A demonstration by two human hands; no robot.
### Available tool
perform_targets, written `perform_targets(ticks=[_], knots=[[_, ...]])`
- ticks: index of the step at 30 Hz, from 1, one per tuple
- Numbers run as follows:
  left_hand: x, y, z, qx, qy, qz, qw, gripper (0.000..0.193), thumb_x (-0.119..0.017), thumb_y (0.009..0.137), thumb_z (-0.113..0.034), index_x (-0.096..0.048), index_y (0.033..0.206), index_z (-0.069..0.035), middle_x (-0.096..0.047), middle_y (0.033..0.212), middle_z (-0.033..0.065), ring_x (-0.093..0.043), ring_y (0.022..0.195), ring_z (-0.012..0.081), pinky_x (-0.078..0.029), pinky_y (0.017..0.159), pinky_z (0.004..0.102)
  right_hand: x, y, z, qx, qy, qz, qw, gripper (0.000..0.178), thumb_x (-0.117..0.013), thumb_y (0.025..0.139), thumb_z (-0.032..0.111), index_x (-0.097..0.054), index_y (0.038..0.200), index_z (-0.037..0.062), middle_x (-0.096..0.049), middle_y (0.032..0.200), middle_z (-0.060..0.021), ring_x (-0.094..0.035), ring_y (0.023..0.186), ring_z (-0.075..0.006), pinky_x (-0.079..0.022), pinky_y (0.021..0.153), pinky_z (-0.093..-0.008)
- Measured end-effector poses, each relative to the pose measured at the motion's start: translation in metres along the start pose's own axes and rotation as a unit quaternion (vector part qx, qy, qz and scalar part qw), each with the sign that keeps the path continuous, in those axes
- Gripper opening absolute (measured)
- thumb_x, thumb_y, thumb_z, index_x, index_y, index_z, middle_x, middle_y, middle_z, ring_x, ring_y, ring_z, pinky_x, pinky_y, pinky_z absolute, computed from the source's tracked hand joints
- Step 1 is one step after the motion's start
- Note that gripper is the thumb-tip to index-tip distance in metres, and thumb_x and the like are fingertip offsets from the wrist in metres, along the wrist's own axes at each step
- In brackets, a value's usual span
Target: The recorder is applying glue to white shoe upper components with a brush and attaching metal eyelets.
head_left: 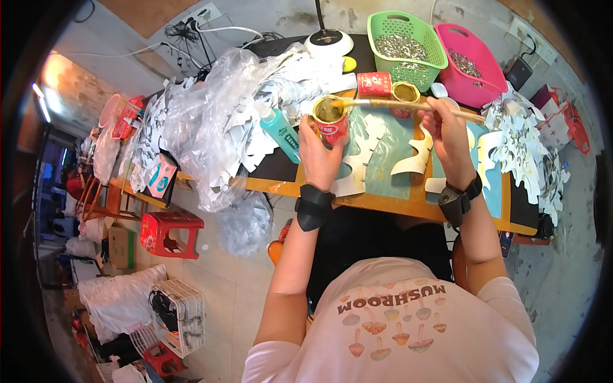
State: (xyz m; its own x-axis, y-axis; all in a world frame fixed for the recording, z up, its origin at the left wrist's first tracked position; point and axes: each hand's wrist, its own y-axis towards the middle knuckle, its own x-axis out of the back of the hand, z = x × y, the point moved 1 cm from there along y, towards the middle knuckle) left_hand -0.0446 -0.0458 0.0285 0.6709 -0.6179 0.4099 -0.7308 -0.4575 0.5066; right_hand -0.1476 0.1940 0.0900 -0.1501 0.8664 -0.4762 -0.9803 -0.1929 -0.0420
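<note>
My left hand (321, 156) is wrapped round a red cup (332, 133) whose rim is smeared yellow and which has brownish paste inside. It is tilted a little above the front part of the table. A long wooden-handled brush (383, 103) is gripped in my right hand (446, 131), lying nearly level with its yellow-stained tip at the cup's mouth. Below my hands, white cut-out pieces (365, 145) with notched edges lie on a blue-green mat (391, 137). Another curved white piece (416, 158) is nearest my right hand. Dark bands circle both wrists.
Behind the cup stand a second paste cup (404, 94) and a red container (374, 83). Green (408, 45) and pink (469, 64) baskets hold shiny metal bits. A teal bottle (278, 133) leans left, by plastic bags (211, 121). White pieces (523, 140) are heaped right.
</note>
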Motion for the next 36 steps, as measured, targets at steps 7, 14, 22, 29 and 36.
perform_targets(ticks=[7, 14, 22, 29, 36], knots=[[0.0, 0.0, 0.0, 0.017, -0.024, 0.024, 0.999, 0.073, -0.074, 0.076, -0.002, -0.033, 0.136, 0.008, -0.053, 0.122, 0.0309, -0.055, 0.111, 0.0463, -0.046, 0.093, 0.0454, 0.055, -0.005, 0.008, 0.029, -0.036, -0.051, 0.998, 0.009, -0.065, 0.09, 0.011, -0.064, 0.091, 0.002, -0.068, 0.076, -0.0054, -0.066, 0.067, -0.0099, -0.054, 0.06, -0.0168], [0.003, -0.002, -0.003, 0.009, 0.014, 0.04, 0.999, 0.076, -0.072, 0.075, 0.001, -0.029, 0.137, 0.011, -0.051, 0.124, 0.032, -0.052, 0.113, 0.0485, -0.044, 0.096, 0.0456, 0.009, -0.005, 0.043, 0.007, 0.254, 0.114, 0.961, 0.02, -0.058, 0.098, 0.013, -0.061, 0.108, -0.004, -0.068, 0.102, -0.014, -0.066, 0.091, -0.0132, -0.056, 0.076, -0.0171], [0.041, -0.037, -0.039, -0.036, 0.095, 0.066, 0.993, 0.053, -0.071, 0.08, -0.007, -0.049, 0.126, 0.006, -0.059, 0.117, 0.0243, -0.057, 0.11, 0.0404, -0.047, 0.092, 0.0425, -0.022, -0.001, 0.06, 0.065, 0.273, 0.179, 0.943, 0.019, -0.058, 0.098, 0.012, -0.063, 0.109, -0.0023, -0.068, 0.103, -0.0127, -0.064, 0.095, -0.0143, -0.055, 0.081, -0.0191], [0.05, -0.084, -0.026, -0.068, 0.072, 0.127, 0.987, 0.027, -0.063, 0.084, 0.001, -0.062, 0.111, 0.003, -0.064, 0.113, 0.0202, -0.061, 0.102, 0.0384, -0.048, 0.09, 0.0414, 0.066, -0.055, 0.006, 0.03, 0.085, 0.144, 0.985, 0.013, -0.057, 0.096, 0.012, -0.061, 0.101, 0.0, -0.067, 0.098, -0.0074, -0.065, 0.094, -0.0111, -0.054, 0.08, -0.0195], [0.039, -0.096, -0.014, -0.084, 0.099, 0.134, 0.982, 0.023, -0.06, 0.085, 0.006, -0.063, 0.107, 0.001, -0.066, 0.107, 0.018, -0.062, 0.098, 0.0368, -0.049, 0.085, 0.0401, 0.061, -0.087, -0.016, 0.002, -0.088, 0.028, 0.996, 0.013, -0.064, 0.087, -0.005, -0.061, 0.098, 0.0023, -0.068, 0.095, -0.0064, -0.065, 0.084, -0.0115, -0.056, 0.077, -0.0246]])
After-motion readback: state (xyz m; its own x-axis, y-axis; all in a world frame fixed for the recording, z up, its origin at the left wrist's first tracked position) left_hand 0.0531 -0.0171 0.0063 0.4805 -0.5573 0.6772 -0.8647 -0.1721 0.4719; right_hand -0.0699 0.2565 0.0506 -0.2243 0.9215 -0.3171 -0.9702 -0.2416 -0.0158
